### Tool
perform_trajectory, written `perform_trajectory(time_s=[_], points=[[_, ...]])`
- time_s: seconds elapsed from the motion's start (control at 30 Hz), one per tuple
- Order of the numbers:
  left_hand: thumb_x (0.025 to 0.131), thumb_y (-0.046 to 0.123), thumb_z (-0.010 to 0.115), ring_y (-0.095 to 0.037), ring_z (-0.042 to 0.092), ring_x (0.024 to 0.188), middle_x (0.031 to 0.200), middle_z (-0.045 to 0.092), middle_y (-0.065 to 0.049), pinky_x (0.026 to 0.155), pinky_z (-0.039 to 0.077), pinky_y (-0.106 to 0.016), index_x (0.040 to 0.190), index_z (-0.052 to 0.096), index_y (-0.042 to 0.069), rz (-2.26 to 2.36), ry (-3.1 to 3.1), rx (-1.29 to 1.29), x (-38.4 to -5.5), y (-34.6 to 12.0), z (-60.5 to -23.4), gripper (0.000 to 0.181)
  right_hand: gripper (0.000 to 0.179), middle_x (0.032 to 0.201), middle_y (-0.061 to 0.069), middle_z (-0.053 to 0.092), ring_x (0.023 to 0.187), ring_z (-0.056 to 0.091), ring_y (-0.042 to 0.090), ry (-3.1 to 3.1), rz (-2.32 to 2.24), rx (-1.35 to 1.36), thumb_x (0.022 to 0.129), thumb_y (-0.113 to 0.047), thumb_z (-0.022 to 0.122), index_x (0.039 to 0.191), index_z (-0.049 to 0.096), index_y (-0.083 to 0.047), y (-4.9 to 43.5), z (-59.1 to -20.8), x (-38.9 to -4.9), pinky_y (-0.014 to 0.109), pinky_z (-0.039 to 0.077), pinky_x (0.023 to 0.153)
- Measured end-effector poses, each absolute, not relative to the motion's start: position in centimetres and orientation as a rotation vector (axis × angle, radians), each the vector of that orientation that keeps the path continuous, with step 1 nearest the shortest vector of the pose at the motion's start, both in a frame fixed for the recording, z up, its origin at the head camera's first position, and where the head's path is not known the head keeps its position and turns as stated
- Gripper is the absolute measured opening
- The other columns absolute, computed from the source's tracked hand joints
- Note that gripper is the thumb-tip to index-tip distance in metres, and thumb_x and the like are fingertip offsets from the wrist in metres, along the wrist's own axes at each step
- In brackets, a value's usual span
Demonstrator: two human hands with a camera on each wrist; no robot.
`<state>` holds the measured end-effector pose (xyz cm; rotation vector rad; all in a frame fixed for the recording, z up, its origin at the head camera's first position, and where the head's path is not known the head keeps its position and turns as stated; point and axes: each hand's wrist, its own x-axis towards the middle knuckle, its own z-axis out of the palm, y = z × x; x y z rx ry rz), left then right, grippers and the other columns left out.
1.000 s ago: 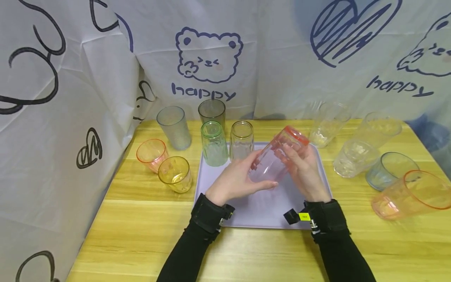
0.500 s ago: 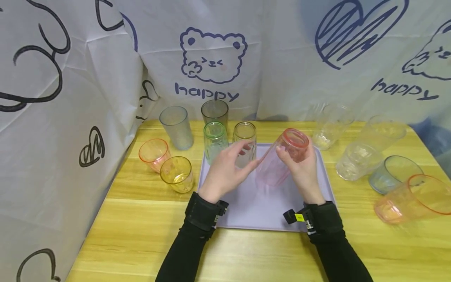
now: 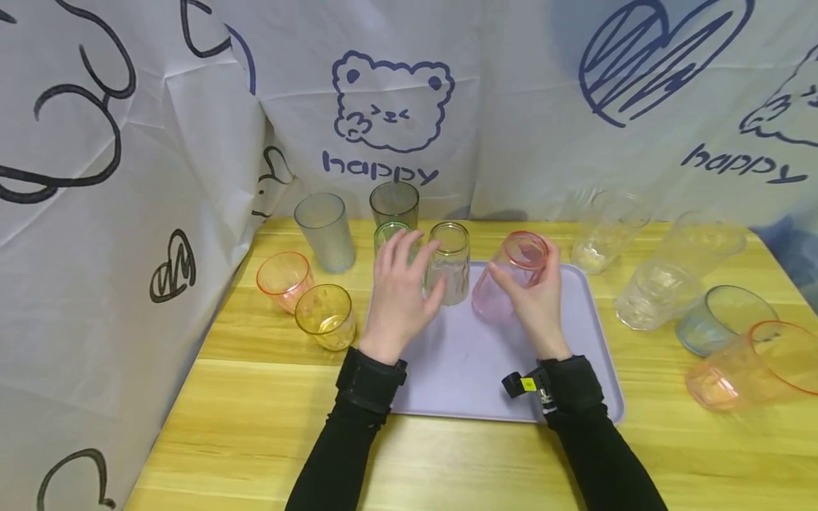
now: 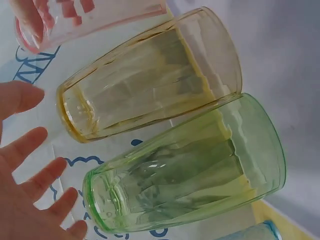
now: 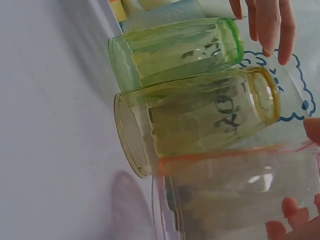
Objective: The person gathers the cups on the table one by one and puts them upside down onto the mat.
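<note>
My right hand (image 3: 535,305) grips a pink drinking glass (image 3: 493,297), upside down and slightly tilted, at the back right of the lilac tray (image 3: 473,380). Whether its rim touches the tray, I cannot tell. To its left an amber-tinted glass (image 3: 450,277) stands upside down on the tray. Beside that is a green glass (image 4: 185,175), also inverted and mostly behind my left hand (image 3: 399,305) in the head view. That hand has its fingers spread and holds nothing; the left wrist view shows its fingertips close to the green glass's base.
Left of the tray stand a red-rimmed cup (image 3: 284,282), a yellow cup (image 3: 327,328) and a blue-grey tumbler (image 3: 327,238). A dark grey glass (image 3: 394,202) is behind the tray. On the right are clear glasses (image 3: 652,294), a blue cup (image 3: 718,326) and an orange glass (image 3: 728,372).
My left hand has let go of the pink glass and moved left to the green glass. The right hand has brought the pink glass left, more upright, towards the amber one.
</note>
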<state>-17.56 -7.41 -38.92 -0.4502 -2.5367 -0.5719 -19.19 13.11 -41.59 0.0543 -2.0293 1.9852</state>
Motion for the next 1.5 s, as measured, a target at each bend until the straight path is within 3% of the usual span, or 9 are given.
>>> perform_trajectory(time_s=[0.27,0.53,0.9,1.13,1.5], points=[[0.093,0.031,0.069,-0.039,0.036,0.146,0.153,0.045,-0.013,0.123,0.022,-0.064,0.143,0.054,0.020,-0.497,-2.628,-0.418,-17.5,-7.3,-39.3,0.053,0.075,0.144,0.020,0.048,0.137,0.045,0.030,-2.106,1.912,0.038,0.083,-0.002,0.079,0.145,0.037,-0.003,12.6,-41.7,-19.8,0.042,0.032,0.121],[0.094,0.031,0.070,-0.039,0.033,0.147,0.155,0.043,-0.012,0.122,0.022,-0.065,0.144,0.054,0.024,-0.465,-2.658,-0.412,-17.6,-7.3,-39.0,0.053,0.077,0.146,0.019,0.048,0.138,0.045,0.029,-2.154,1.874,0.099,0.084,-0.006,0.079,0.148,0.036,-0.005,12.7,-42.3,-20.8,0.045,0.031,0.122],[0.091,0.029,0.073,-0.042,0.032,0.148,0.156,0.042,-0.011,0.121,0.023,-0.068,0.142,0.055,0.027,-0.432,-2.683,-0.418,-17.5,-7.0,-38.7,0.054,0.090,0.153,0.024,0.036,0.143,0.037,0.037,-2.442,1.878,0.033,0.087,-0.010,0.075,0.153,0.014,-0.005,14.1,-42.5,-20.3,0.051,0.028,0.124],[0.091,0.028,0.073,-0.043,0.032,0.147,0.156,0.042,-0.011,0.120,0.022,-0.069,0.142,0.056,0.026,-0.448,-2.679,-0.408,-17.5,-7.0,-38.8,0.054,0.085,0.153,0.027,0.033,0.146,0.033,0.040,-2.564,1.876,0.004,0.080,0.006,0.065,0.149,0.015,-0.001,14.1,-43.0,-20.4,0.053,0.023,0.126],[0.090,0.028,0.075,-0.043,0.032,0.147,0.155,0.044,-0.011,0.120,0.023,-0.070,0.141,0.056,0.026,-0.442,-2.683,-0.400,-17.3,-7.2,-39.1,0.054,0.084,0.148,0.026,0.034,0.141,0.036,0.039,-2.499,1.920,-0.018,0.074,0.014,0.060,0.147,0.018,0.002,13.5,-44.2,-21.3,0.050,0.026,0.124]])
